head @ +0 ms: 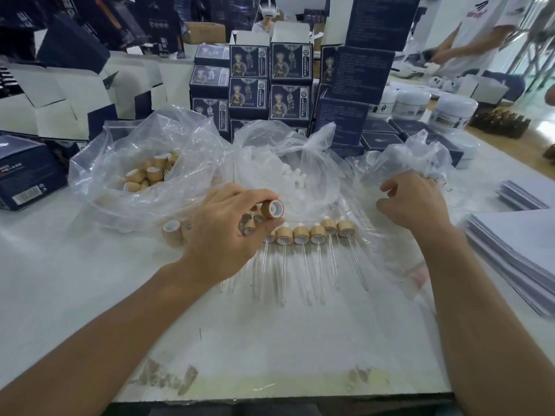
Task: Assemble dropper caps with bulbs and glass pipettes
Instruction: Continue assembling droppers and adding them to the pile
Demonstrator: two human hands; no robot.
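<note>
The left hand [228, 232] pinches one bamboo cap [272, 208] between thumb and forefinger, white opening facing right. The right hand [416, 202], fingers curled, reaches into a clear plastic bag [402, 157]. Assembled droppers [303, 244] lie in a row on the white table [270, 340], glass pipettes pointing toward the person. Another bag [144, 151] holds loose caps [150, 174]; the middle bag [285, 151] holds white bulbs [295, 175].

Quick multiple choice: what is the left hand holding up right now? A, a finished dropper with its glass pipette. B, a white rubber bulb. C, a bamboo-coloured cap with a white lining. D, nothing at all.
C: the left hand pinches a bamboo-coloured cap between thumb and fingertips, its white-lined opening facing the camera, with no pipette in it.
</note>
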